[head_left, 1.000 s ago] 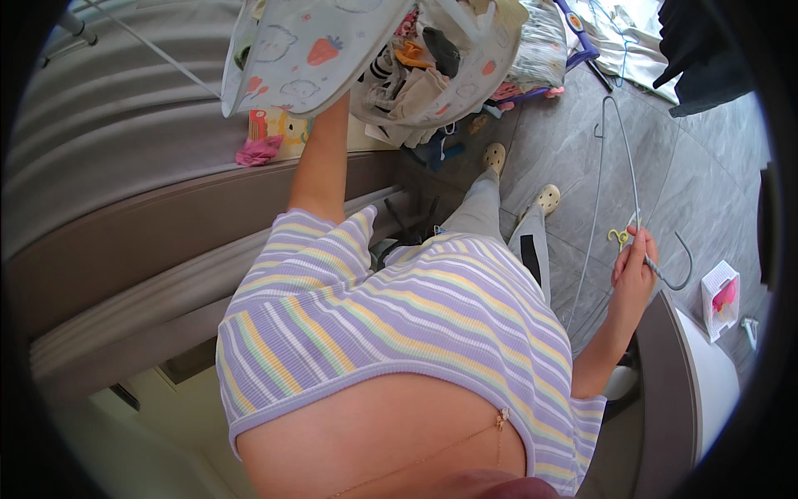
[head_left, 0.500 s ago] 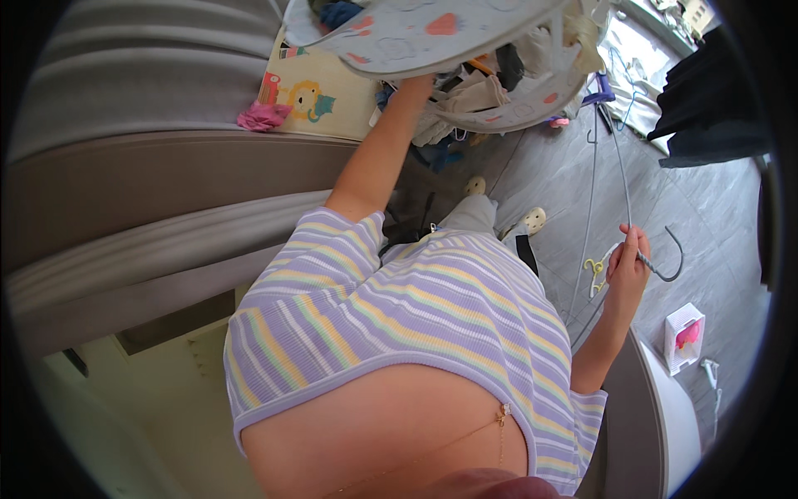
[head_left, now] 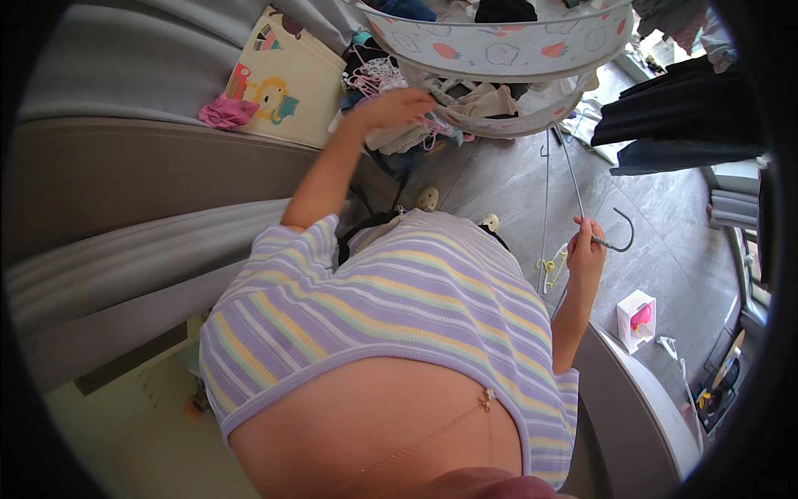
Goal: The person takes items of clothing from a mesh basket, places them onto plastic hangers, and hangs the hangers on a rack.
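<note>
My left hand (head_left: 399, 110) is raised beside the lower tier of a hanging two-tier basket (head_left: 499, 43), its fingers stretched toward the rim, with nothing seen in it. Folded beige cloth (head_left: 486, 101) and other garments lie in that lower tier. Below and left of the hand is a heap of clothes with pink hangers (head_left: 378, 76). On the right, my right hand (head_left: 588, 241) is closed around the twisted neck of a grey wire clothes hanger (head_left: 572, 170). The hanger's hook points right, and its long wires stretch up toward the basket.
Dark garments (head_left: 677, 112) hang at the upper right. On the grey tiled floor stand a white basket (head_left: 636, 320) with something pink inside and a yellow hanger (head_left: 546, 268). A cream panel with a lion picture (head_left: 287, 91) and a pink cloth (head_left: 227, 113) lie at the left.
My left hand has come out from under the basket's upper tier and is now in plain sight. My right hand still grips the hanger. The whole view has shifted.
</note>
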Demonstrator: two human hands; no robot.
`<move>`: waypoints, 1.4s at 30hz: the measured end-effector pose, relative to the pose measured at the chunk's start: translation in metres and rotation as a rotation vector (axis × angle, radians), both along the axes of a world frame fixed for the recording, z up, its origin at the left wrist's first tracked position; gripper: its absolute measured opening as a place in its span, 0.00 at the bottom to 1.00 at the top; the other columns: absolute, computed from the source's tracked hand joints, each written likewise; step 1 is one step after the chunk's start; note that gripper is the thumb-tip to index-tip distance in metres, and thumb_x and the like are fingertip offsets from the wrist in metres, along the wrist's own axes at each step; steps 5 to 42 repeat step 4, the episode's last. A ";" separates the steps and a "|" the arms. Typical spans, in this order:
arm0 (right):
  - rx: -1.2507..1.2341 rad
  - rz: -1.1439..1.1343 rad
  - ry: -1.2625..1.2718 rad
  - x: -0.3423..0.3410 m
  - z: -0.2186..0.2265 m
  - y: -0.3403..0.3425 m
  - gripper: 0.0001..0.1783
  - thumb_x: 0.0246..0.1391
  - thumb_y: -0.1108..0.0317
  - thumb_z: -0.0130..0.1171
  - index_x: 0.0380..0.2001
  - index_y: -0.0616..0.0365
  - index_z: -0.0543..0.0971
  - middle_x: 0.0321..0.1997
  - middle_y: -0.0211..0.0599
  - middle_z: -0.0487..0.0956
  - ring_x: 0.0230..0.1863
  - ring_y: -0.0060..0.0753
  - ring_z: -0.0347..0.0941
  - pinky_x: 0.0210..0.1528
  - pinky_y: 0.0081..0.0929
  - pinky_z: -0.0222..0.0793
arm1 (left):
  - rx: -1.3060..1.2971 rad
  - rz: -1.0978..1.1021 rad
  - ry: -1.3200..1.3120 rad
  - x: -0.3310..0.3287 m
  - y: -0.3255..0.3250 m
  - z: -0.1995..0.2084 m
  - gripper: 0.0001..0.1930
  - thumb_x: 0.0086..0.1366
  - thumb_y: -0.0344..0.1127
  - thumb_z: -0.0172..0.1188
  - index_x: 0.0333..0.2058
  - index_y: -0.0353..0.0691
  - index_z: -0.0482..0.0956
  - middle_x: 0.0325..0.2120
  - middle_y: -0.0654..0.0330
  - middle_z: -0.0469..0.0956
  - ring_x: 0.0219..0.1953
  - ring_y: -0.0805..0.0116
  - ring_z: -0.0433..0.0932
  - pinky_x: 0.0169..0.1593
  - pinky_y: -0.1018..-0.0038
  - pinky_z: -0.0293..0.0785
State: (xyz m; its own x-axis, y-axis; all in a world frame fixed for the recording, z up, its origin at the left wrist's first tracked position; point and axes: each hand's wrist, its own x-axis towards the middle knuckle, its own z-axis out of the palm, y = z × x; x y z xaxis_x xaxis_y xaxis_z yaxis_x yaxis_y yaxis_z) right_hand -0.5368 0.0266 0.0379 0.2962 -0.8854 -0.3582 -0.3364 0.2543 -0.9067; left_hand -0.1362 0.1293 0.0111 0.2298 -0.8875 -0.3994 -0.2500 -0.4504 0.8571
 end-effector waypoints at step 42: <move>-0.055 -0.082 -0.007 -0.007 0.004 -0.008 0.16 0.58 0.59 0.44 0.33 0.62 0.73 0.08 0.22 0.60 0.10 0.11 0.52 0.13 0.14 0.44 | 0.054 0.078 -0.036 0.051 0.044 0.126 0.18 0.59 0.49 0.51 0.38 0.41 0.76 0.35 0.61 0.76 0.37 0.75 0.75 0.41 0.80 0.70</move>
